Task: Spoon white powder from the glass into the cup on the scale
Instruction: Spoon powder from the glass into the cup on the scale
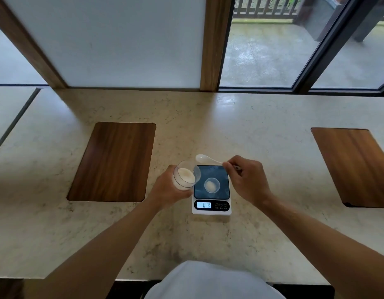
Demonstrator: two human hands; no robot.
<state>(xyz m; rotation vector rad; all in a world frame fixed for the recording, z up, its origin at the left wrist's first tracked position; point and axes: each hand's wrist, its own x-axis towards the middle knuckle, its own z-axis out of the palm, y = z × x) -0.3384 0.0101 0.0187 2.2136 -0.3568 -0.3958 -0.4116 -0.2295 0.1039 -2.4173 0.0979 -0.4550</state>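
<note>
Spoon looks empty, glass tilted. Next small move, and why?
Probably dip the spoon into the glass. Its bowl looks empty and hangs just beyond the glass rim, held by the right hand. The left hand tilts the glass toward the scale, powder exposed. The cup holds only a small mound.

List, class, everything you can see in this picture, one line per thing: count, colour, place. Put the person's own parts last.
Beige marble counter: one, fills the foreground.
Dark wooden rectangular inlays: two, brown, left and right of the counter.
White digital scale with dark platform: one, centre; display lit.
Small clear plastic cup: one, on the platform, white powder inside.
Clear glass of white powder: one, tilted, left of the scale.
White plastic spoon: one, above the scale's far edge.
Windows: behind the counter.
Left hand: holds the glass.
Right hand: pinches the spoon handle.
</note>
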